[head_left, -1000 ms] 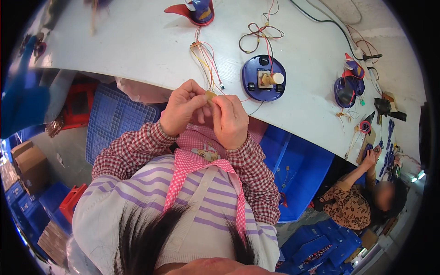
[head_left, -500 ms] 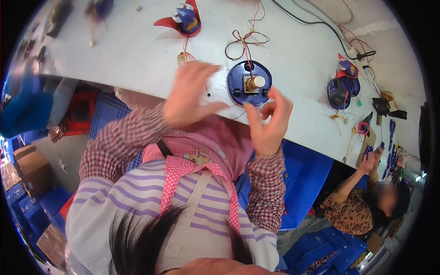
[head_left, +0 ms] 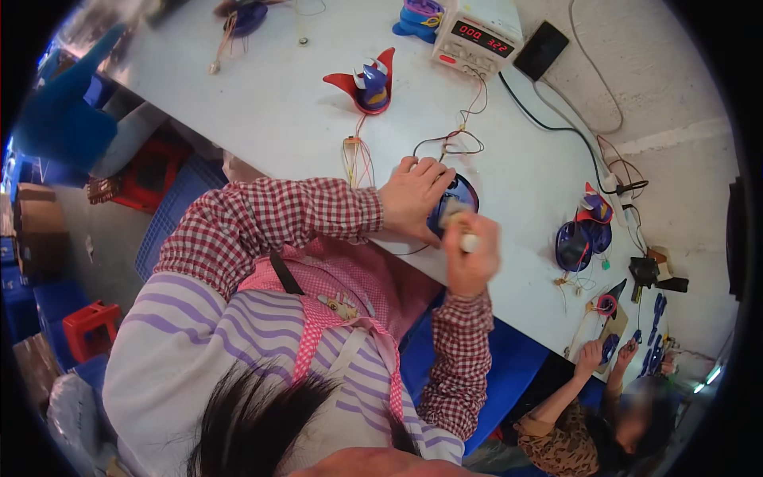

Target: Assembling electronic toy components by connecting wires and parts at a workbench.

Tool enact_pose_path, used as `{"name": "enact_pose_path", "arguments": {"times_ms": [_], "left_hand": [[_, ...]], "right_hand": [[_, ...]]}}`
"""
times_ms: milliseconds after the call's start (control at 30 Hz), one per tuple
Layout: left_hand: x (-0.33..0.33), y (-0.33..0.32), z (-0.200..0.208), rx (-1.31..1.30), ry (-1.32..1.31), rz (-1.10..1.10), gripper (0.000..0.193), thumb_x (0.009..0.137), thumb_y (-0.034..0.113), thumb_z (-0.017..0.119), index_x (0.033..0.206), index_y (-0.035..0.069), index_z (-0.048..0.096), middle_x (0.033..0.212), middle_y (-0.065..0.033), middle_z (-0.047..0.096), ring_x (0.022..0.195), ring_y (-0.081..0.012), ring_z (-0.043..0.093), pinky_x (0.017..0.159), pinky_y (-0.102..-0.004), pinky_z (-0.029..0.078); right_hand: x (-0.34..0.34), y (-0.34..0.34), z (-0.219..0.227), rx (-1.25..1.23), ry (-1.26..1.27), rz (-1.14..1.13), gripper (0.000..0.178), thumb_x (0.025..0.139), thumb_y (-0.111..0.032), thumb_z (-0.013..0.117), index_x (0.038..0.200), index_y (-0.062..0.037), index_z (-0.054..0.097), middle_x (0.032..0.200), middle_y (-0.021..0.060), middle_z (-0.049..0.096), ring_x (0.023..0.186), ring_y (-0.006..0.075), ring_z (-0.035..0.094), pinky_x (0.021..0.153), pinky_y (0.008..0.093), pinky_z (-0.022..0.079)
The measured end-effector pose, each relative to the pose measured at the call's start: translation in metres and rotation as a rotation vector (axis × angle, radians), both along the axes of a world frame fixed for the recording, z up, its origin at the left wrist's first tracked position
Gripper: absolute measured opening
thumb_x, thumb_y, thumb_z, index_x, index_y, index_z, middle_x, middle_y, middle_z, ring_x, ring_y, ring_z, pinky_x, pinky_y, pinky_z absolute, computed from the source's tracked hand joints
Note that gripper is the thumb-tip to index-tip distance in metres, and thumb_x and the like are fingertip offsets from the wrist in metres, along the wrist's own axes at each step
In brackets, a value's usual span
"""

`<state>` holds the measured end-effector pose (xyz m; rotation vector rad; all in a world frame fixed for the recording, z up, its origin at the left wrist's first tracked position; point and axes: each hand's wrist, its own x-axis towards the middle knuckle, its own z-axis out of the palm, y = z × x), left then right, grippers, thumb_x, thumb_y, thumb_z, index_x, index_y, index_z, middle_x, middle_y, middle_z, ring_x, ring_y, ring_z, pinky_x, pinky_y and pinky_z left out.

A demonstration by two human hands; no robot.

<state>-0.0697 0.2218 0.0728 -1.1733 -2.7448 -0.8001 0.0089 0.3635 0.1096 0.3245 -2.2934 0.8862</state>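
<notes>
Right hand [head_left: 475,262], one: motion-blurred, fingers closed around one white-capped cylinder [head_left: 469,242] at the base's near edge. Left hand [head_left: 413,199], one: spread over the left side of one dark-blue oval base [head_left: 470,191], on the white table [head_left: 278,103]. Beyond: one red-winged figurine [head_left: 372,87], one bench power supply [head_left: 479,36].

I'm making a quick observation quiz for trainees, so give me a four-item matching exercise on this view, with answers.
1. Left hand
2. Right hand
3. Power supply
4. Flat rectangular device

A. Black, lying near the power supply
B. Around the white-ended piece
C. On the dark blue base
D. Pale, with lit red digits

Pairs: 1-C, 2-B, 3-D, 4-A
</notes>
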Motion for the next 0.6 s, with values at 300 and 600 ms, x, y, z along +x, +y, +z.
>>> {"name": "enact_pose_path", "arguments": {"times_ms": [300,600], "left_hand": [[-0.019,-0.129,-0.001,0.246,0.099,0.19,0.062,0.068,0.046,0.074,0.107,0.003,0.053,0.112,-0.0136,0.05,0.114,-0.0318,0.041,0.098,-0.0436,0.032],[-0.128,-0.118,-0.032,0.243,0.312,0.485,0.085,0.056,0.05,0.075,0.12,0.0,0.052,0.118,-0.019,0.056,0.109,-0.0359,0.052,0.095,-0.038,0.039]], "right_hand": [[-0.062,0.072,-0.016,-0.131,-0.346,-0.416,0.025,0.084,-0.023,0.065,0.093,0.0004,0.061,0.08,0.0073,0.061,0.067,0.0166,0.051,0.064,0.0271,0.045],[-0.07,-0.096,0.009,0.166,-0.207,0.206,0.044,0.072,-0.011,0.069,0.114,-0.0082,0.057,0.092,0.0096,0.051,0.077,0.0257,0.052,0.068,0.0332,0.045]]}}
